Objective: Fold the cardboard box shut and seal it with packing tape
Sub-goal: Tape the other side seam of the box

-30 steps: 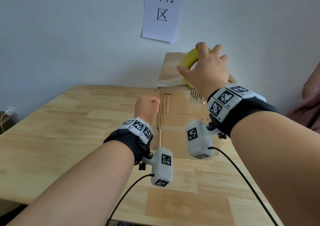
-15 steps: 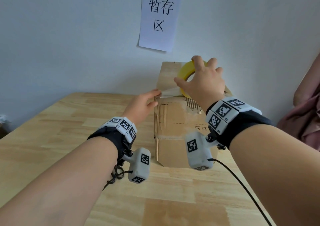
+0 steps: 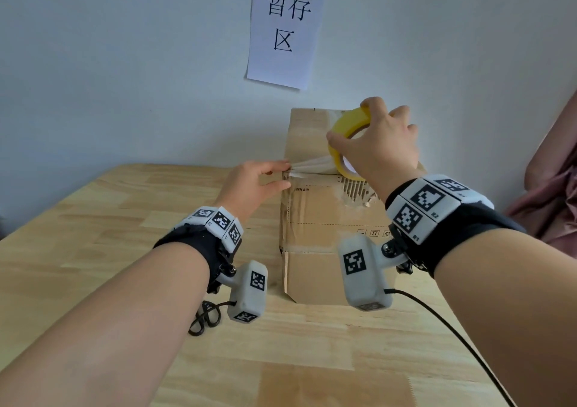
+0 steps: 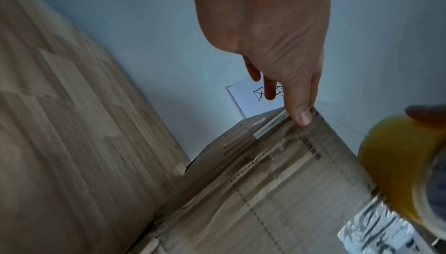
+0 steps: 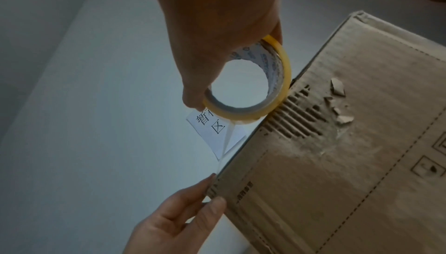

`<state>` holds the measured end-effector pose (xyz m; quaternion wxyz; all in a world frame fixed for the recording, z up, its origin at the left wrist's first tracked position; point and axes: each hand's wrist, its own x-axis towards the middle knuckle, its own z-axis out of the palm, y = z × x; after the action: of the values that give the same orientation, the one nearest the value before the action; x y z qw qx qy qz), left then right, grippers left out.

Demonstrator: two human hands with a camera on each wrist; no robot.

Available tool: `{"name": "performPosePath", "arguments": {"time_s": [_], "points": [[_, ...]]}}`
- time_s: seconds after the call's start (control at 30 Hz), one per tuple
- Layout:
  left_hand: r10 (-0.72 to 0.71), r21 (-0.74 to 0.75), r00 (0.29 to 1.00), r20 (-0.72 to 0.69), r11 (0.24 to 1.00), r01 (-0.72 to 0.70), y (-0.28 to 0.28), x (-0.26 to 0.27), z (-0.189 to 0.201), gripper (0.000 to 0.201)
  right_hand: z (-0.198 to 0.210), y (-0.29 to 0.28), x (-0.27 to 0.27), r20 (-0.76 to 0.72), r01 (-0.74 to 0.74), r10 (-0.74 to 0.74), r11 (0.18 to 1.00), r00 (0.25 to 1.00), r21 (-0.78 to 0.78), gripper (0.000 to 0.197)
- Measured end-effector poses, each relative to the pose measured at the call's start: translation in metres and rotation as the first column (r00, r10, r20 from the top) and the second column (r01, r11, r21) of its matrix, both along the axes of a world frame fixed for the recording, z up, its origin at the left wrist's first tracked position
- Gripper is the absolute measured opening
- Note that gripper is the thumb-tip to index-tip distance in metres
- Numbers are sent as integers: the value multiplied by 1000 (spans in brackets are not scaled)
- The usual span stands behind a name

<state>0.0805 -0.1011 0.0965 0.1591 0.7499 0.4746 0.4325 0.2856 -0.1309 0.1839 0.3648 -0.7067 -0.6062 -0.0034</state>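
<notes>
A tall cardboard box [image 3: 327, 219] stands upright on the wooden table [image 3: 125, 235], its back against the wall. My right hand [image 3: 379, 144] grips a yellow roll of packing tape [image 3: 345, 131] just above the box top; the roll [image 5: 286, 79] touches the top edge. A short clear strip of tape [image 3: 312, 166] runs from the roll to the box's top left corner. There my left hand [image 3: 271, 178] pinches the strip's end against the cardboard, thumb [image 4: 301, 117] on the front face. The front face [image 5: 350, 162] is torn, with old tape on it.
A white paper sign [image 3: 285, 28] with black characters hangs on the wall above the box. Pink cloth [image 3: 552, 194] shows at the right edge. Wrist-camera cables [image 3: 206, 319] lie on the table in front of the box.
My left hand left the box front, rose to the top left corner and took the tape end. A strip has come off the roll as my right hand shifted right.
</notes>
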Motion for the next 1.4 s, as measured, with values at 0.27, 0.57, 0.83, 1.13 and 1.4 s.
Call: {"name": "performPosePath", "arguments": {"time_s": [0.27,0.57,0.83,1.13,1.4], "points": [[4,99,990,-142,995,10,0,-1,3,35,0,-1,-3,17,11,-11,1000,1000,-11,65],[71,104,919,-387,994,-32,-8,3,-8,55,-4,-3,-4,42,-1,1,1000,999,13,68],[28,69,897,-442,998,2,-8,13,22,40,3,-5,0,-45,-23,25,999,999,41,67],[45,17,898,-438,999,-42,-14,17,23,45,9,-2,10,-358,-107,105,994,928,15,80],[29,-22,903,-429,999,-43,-17,7,24,43,22,-2,15,-212,-30,23,999,977,-27,71]]}}
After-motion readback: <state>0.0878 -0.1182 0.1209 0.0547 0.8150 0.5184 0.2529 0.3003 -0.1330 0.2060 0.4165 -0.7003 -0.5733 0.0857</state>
